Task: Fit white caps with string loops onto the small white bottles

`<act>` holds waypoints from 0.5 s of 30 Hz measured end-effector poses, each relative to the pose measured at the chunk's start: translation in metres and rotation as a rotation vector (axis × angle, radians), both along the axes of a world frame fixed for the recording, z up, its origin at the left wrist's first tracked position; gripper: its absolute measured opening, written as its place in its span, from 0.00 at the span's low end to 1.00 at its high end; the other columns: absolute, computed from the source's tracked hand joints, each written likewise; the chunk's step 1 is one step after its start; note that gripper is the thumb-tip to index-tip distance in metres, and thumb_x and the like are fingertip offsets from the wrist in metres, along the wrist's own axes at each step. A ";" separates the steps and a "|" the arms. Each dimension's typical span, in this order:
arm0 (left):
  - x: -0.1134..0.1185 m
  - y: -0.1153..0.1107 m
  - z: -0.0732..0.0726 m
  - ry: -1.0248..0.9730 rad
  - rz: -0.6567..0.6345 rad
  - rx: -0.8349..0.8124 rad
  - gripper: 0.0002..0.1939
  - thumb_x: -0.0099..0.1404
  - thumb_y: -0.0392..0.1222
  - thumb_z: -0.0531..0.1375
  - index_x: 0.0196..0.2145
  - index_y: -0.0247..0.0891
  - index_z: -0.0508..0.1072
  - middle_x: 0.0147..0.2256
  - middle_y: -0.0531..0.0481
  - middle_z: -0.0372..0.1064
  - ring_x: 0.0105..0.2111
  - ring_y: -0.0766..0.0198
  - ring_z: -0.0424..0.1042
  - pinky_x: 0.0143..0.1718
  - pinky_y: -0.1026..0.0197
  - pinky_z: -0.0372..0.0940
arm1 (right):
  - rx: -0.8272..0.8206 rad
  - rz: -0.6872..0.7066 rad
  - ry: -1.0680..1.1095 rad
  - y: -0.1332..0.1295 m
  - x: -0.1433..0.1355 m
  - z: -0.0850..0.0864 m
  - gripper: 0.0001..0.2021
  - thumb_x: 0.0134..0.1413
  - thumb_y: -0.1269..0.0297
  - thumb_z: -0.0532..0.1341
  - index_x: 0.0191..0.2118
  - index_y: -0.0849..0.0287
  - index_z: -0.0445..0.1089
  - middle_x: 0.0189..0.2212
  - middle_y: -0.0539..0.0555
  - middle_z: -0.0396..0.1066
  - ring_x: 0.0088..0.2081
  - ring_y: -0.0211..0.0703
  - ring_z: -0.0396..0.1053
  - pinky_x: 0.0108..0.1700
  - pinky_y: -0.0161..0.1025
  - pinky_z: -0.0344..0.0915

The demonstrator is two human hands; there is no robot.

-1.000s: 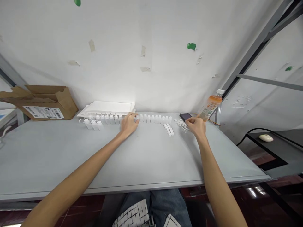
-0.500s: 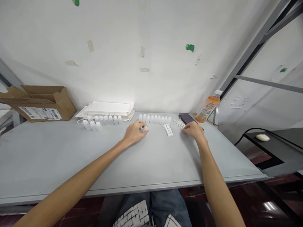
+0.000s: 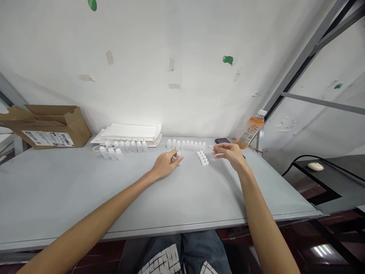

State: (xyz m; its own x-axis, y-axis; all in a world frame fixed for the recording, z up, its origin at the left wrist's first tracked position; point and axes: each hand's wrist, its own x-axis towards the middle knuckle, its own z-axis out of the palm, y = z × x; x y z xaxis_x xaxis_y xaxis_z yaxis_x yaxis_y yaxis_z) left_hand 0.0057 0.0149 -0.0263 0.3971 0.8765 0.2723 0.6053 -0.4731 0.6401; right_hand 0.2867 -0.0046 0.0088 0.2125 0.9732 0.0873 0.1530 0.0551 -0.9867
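"Where's the small white plastic bottle (image 3: 178, 154)?"
"Over the flat grey desk (image 3: 185, 198), pinched by the left hand's (image 3: 164, 164) fingers. Probably light, squeezable: hold its sides gently."
"Right hand (image 3: 234, 155)?"
"Fingers bent beside thin white cords (image 3: 210, 148); can't tell their grip."

White bottles (image 3: 186, 145), white caps (image 3: 202, 157); grey table (image 3: 185, 194); brown carton (image 3: 80, 127); orange drink (image 3: 254, 122); black-lined white cloth (image 3: 164, 262).

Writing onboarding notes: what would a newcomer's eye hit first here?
Probably the orange drink bottle at the back right, then the open cardboard box at the far left. Between them, the left hand holds a small white bottle in front of a row of similar ones.
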 end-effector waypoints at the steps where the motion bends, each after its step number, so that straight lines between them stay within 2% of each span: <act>1: 0.001 -0.002 0.001 -0.009 -0.014 -0.001 0.16 0.67 0.53 0.53 0.29 0.39 0.67 0.24 0.54 0.70 0.25 0.64 0.67 0.30 0.63 0.56 | 0.003 0.028 0.021 0.000 -0.002 0.001 0.09 0.37 0.64 0.70 0.27 0.63 0.76 0.27 0.57 0.75 0.30 0.45 0.75 0.31 0.41 0.76; 7: 0.008 -0.012 0.004 0.000 -0.105 -0.006 0.16 0.68 0.52 0.51 0.27 0.40 0.64 0.24 0.55 0.67 0.23 0.66 0.62 0.28 0.63 0.54 | 0.011 0.161 0.092 -0.003 -0.029 -0.002 0.15 0.34 0.59 0.74 0.28 0.63 0.76 0.28 0.56 0.76 0.32 0.47 0.76 0.33 0.41 0.75; 12: 0.009 -0.017 0.007 0.008 -0.167 -0.025 0.17 0.70 0.52 0.48 0.27 0.40 0.60 0.23 0.55 0.65 0.23 0.66 0.61 0.27 0.62 0.52 | -0.023 0.339 0.124 -0.008 -0.057 -0.007 0.16 0.37 0.57 0.73 0.30 0.63 0.76 0.29 0.56 0.77 0.37 0.49 0.78 0.40 0.43 0.75; 15: 0.009 -0.019 0.007 0.031 -0.182 -0.033 0.17 0.70 0.52 0.47 0.26 0.40 0.57 0.23 0.56 0.63 0.22 0.66 0.59 0.27 0.62 0.51 | -0.025 0.367 0.149 -0.010 -0.066 -0.011 0.15 0.38 0.58 0.73 0.31 0.63 0.76 0.29 0.56 0.77 0.38 0.49 0.78 0.42 0.43 0.75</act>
State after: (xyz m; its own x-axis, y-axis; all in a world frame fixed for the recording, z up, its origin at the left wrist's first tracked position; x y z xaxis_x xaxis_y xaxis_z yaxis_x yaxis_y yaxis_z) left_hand 0.0152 -0.0039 -0.0192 0.5576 0.7978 0.2294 0.5315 -0.5554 0.6396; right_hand 0.2211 -0.0146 -0.0017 -0.1418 0.9883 0.0566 -0.0171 0.0548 -0.9984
